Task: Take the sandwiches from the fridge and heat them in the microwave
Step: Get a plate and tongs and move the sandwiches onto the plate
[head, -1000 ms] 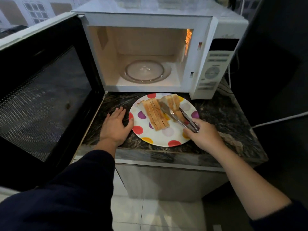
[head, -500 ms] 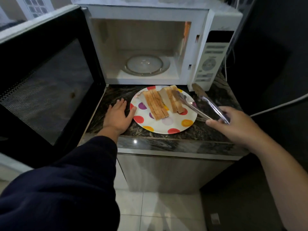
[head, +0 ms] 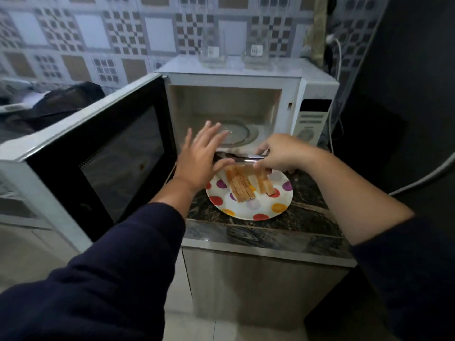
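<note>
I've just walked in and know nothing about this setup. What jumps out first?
A white plate with coloured dots, carrying sliced sandwiches, sits on the dark marble counter before a white microwave whose door hangs wide open to the left. Above the plate, the right hand grips metal tongs, and the left hand is spread open beside them.
</note>
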A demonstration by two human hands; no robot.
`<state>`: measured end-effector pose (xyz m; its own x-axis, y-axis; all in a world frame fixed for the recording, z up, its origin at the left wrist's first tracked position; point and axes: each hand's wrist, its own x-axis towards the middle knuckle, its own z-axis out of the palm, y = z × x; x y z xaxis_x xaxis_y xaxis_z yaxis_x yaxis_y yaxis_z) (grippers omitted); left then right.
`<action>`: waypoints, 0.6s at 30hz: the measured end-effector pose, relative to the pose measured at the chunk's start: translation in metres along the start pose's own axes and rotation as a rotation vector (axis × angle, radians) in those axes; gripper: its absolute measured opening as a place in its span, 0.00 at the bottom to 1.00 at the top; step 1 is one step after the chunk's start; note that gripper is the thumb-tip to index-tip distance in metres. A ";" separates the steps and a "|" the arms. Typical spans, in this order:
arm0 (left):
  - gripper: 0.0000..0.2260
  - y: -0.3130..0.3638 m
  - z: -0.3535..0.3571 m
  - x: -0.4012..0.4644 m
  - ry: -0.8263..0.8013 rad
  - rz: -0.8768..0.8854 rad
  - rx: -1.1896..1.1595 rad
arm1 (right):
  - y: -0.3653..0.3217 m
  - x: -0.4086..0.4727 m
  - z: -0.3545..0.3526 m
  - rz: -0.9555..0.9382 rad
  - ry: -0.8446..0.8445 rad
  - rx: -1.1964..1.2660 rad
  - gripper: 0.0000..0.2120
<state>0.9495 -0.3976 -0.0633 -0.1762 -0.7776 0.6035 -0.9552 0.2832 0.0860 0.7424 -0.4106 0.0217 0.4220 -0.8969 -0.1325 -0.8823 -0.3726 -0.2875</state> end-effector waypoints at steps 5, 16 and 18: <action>0.23 0.008 0.000 -0.009 -0.325 0.058 -0.047 | -0.016 0.005 0.002 -0.112 -0.149 -0.074 0.11; 0.17 0.000 -0.003 -0.013 -0.388 -0.183 -0.044 | -0.002 0.010 0.009 -0.046 -0.103 -0.107 0.28; 0.16 0.000 0.002 -0.012 -0.388 -0.189 -0.039 | 0.003 0.008 0.012 -0.055 -0.090 -0.109 0.18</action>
<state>0.9512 -0.3896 -0.0717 -0.0822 -0.9693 0.2318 -0.9710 0.1303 0.2005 0.7454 -0.4158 0.0088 0.4831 -0.8512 -0.2052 -0.8726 -0.4489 -0.1926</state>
